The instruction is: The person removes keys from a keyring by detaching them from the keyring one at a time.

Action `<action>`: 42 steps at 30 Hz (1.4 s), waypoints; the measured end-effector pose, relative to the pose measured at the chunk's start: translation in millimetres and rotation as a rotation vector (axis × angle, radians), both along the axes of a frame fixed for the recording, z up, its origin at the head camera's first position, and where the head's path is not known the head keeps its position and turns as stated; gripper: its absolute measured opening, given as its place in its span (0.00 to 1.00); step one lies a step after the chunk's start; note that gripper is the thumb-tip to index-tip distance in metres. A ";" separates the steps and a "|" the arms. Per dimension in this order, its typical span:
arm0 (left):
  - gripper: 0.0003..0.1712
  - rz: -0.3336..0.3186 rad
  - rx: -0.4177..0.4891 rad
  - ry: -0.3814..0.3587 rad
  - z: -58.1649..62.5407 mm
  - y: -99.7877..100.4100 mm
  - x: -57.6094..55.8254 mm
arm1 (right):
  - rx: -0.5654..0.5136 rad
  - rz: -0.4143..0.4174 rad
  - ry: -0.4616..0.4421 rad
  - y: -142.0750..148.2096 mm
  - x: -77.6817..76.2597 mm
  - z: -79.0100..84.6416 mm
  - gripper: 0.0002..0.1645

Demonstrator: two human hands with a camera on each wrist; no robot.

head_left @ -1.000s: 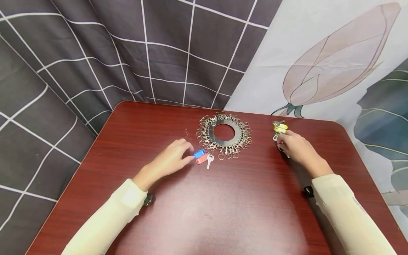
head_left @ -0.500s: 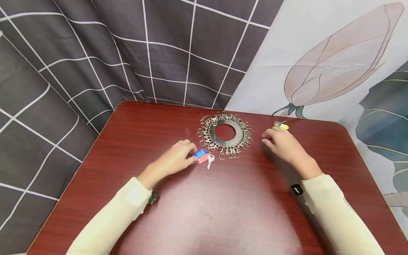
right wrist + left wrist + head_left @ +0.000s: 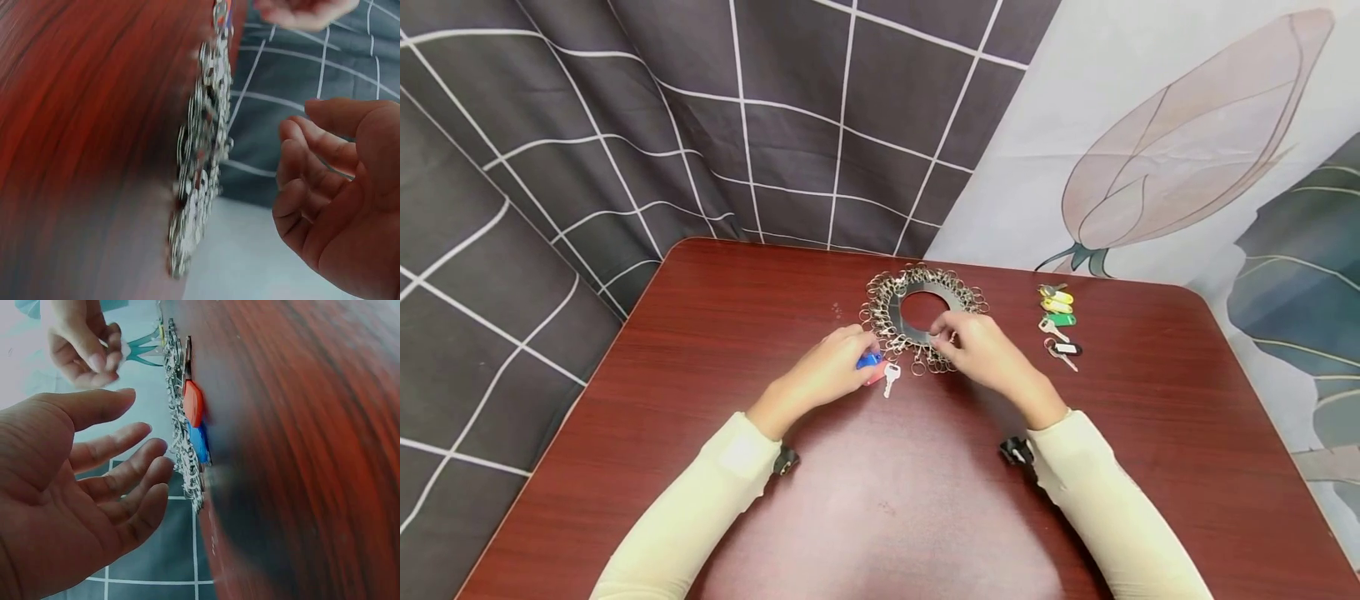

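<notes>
The blue tag, red tag and key are laid just beside the near left edge of the clasp ring. The left hand is held above the tags, the right hand above the ring; both are relaxed, nothing gripped.

head: high, forward-down | wrists: low, close, rolled sideways | shared: clip ring

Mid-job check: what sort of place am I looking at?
Probably a makeshift indoor work corner: a reddish wood-grain table backed by a dark gridded cloth and a pale flower-print cloth.
</notes>
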State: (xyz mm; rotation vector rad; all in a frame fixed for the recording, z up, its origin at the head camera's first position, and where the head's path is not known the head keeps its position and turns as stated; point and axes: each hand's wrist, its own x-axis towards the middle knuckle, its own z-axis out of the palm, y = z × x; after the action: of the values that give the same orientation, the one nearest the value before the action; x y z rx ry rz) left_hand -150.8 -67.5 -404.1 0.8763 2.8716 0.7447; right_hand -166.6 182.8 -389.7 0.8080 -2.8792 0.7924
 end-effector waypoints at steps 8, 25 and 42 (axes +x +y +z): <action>0.11 0.021 -0.014 -0.015 -3.6 7.5 -3.5 | 0.056 -0.010 -0.053 -34.2 -3.7 -14.4 0.05; 0.03 0.091 0.015 -0.143 -4.2 18.4 -12.3 | 0.329 -0.177 -0.185 -66.5 -10.8 -18.3 0.19; 0.02 0.132 0.020 -0.163 -8.7 23.4 -13.8 | 0.216 -0.075 -0.189 -57.5 -9.8 -22.6 0.15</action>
State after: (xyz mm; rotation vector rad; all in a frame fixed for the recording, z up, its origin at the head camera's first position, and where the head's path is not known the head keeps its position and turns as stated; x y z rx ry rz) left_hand -164.7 -44.1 -412.8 0.6008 2.8018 0.8165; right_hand -176.4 125.2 -412.3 0.6695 -3.1847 0.5870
